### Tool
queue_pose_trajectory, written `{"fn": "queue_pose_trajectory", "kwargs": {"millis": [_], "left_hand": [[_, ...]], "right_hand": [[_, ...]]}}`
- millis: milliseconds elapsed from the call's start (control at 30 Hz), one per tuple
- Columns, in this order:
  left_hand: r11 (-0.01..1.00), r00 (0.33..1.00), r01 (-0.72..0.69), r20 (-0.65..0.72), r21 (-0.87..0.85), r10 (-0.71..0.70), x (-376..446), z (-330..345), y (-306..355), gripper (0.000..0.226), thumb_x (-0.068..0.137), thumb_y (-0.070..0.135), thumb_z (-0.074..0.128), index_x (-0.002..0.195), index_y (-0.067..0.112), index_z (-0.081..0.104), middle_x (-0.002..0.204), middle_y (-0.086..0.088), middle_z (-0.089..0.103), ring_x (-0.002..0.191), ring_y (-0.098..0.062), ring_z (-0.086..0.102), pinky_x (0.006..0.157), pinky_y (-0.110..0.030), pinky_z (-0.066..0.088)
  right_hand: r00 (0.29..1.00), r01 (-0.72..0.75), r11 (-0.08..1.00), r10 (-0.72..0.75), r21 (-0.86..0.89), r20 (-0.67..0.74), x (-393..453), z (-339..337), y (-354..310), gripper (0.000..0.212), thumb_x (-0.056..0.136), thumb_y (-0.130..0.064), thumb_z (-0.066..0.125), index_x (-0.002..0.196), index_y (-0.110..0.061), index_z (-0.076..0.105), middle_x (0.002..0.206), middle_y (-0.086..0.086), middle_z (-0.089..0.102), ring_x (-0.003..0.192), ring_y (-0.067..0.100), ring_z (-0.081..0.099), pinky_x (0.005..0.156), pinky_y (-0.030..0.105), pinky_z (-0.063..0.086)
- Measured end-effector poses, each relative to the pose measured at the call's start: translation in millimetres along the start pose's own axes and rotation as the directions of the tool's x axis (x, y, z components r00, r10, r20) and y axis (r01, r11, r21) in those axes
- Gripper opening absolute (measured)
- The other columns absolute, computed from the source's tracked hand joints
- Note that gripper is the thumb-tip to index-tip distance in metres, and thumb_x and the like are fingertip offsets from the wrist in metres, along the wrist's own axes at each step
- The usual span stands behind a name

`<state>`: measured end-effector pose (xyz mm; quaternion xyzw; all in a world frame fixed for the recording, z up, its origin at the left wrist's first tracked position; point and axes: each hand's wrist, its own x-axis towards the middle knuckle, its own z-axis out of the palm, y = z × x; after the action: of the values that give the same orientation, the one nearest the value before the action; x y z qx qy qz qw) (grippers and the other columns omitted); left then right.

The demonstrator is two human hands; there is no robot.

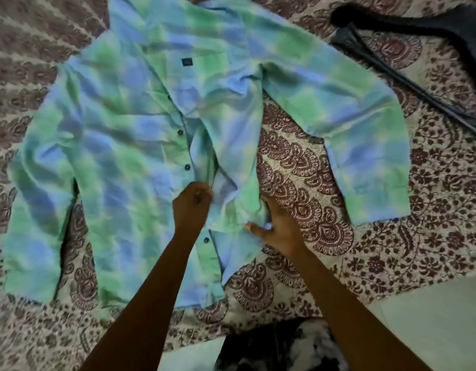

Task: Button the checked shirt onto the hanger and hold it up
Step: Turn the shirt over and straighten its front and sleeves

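Centrally, the checked shirt (140, 145) lies spread on a patterned bedspread (306, 167), its front partly open. Left hand (192, 206) has a closed grip pinching the shirt's button edge at mid-frame. Right hand (278, 227) rests on the other front panel, fingers spread. Dark hanger (408, 53) lies upper right, apart.

Single head camera, looking steeply down from above the near edge of the bed (298, 156). Wide angle is bending the edges. Both forearms are reaching in from the near edge; the shirt (119, 145) is filling centre-left, close. Far right corner is catching the hanger (408, 73).
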<state>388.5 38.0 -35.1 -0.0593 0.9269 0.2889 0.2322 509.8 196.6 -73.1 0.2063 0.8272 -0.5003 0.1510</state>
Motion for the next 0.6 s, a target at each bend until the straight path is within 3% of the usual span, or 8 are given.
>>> {"fn": "queue_pose_trajectory", "kwargs": {"millis": [100,167,200,267,367,467,500,600], "left_hand": [[0.997,0.990,0.067,0.126,-0.033,-0.063,-14.9,9.1,-16.5,0.064,0.068,0.041,0.075,0.120,0.011,0.053,0.117,-0.013,0.061,0.109,-0.028,0.058,0.086,-0.029,0.045],[0.998,0.988,0.056,0.144,-0.035,-0.050,-21.1,19.5,-18.4,0.073,0.069,0.041,0.075,0.129,0.012,0.044,0.123,-0.016,0.056,0.115,-0.033,0.054,0.091,-0.039,0.047],[0.998,0.987,0.064,0.149,-0.021,-0.060,-23.2,22.8,-17.1,0.066,0.074,0.037,0.073,0.128,0.012,0.044,0.122,-0.017,0.058,0.114,-0.034,0.054,0.091,-0.040,0.047],[0.998,0.983,0.067,0.172,-0.019,-0.063,-22.4,28.1,-11.5,0.042,0.082,0.026,0.067,0.117,0.008,0.054,0.115,-0.018,0.063,0.109,-0.033,0.058,0.087,-0.034,0.044],[0.974,0.997,-0.022,0.064,-0.224,0.037,-35.1,19.7,-6.3,0.013,0.085,0.016,0.062,0.088,0.005,0.067,0.086,-0.018,0.067,0.089,-0.034,0.063,0.071,-0.030,0.041],[0.942,0.982,-0.090,-0.185,-0.324,0.031,-65.3,-4.7,-29.2,0.013,0.087,0.016,0.061,0.080,0.005,0.062,0.069,-0.009,0.059,0.066,-0.017,0.057,0.065,-0.026,0.044],[0.949,0.983,-0.066,-0.184,-0.308,0.009,-74.8,-10.5,-43.4,0.014,0.088,0.014,0.060,0.082,0.002,0.062,0.072,-0.011,0.061,0.069,-0.014,0.058,0.066,-0.025,0.046],[0.971,0.994,0.108,-0.008,-0.214,-0.112,-92.5,-7.2,-90.7,0.023,0.086,0.025,0.057,0.082,0.003,0.065,0.083,-0.018,0.067,0.084,-0.031,0.063,0.075,-0.036,0.047]], "right_hand": [[0.999,0.008,1.000,-0.009,-0.025,-0.042,-2.4,7.2,-2.1,0.081,0.072,-0.023,0.075,0.140,-0.019,0.032,0.127,0.010,0.051,0.096,0.024,0.059,0.072,0.038,0.054],[0.988,0.054,0.992,-0.069,-0.118,-0.134,-1.0,5.9,-4.6,0.059,0.078,-0.009,0.063,0.133,-0.017,0.045,0.121,0.015,0.055,0.094,0.031,0.062,0.074,0.042,0.055],[0.977,0.073,0.982,-0.106,-0.176,-0.184,-2.3,3.9,-8.7,0.045,0.080,-0.010,0.053,0.125,-0.014,0.053,0.115,0.016,0.058,0.090,0.034,0.063,0.073,0.040,0.054],[0.943,0.059,0.964,-0.139,-0.261,-0.304,-7.2,-4.4,-16.0,0.040,0.080,-0.023,0.038,0.112,-0.009,0.058,0.106,0.017,0.060,0.083,0.035,0.062,0.065,0.035,0.049],[0.862,0.032,0.945,-0.191,-0.326,-0.470,-30.6,-16.2,-20.2,0.042,0.081,-0.029,0.031,0.105,-0.003,0.054,0.108,0.020,0.053,0.074,0.032,0.057,0.056,0.031,0.040],[0.802,-0.145,0.943,-0.065,-0.299,-0.594,-59.1,-20.1,-5.7,0.047,0.083,-0.031,0.027,0.105,0.001,0.054,0.105,0.024,0.054,0.075,0.035,0.058,0.057,0.031,0.036],[0.794,-0.223,0.931,0.001,-0.289,-0.608,-67.1,-19.8,1.8,0.047,0.084,-0.031,0.027,0.106,0.001,0.054,0.106,0.025,0.055,0.078,0.037,0.059,0.058,0.032,0.036],[0.842,-0.382,0.840,0.144,-0.386,-0.521,-83.9,-14.4,27.1,0.036,0.084,-0.020,0.042,0.114,-0.008,0.058,0.117,0.021,0.053,0.084,0.041,0.060,0.064,0.037,0.045]]}}
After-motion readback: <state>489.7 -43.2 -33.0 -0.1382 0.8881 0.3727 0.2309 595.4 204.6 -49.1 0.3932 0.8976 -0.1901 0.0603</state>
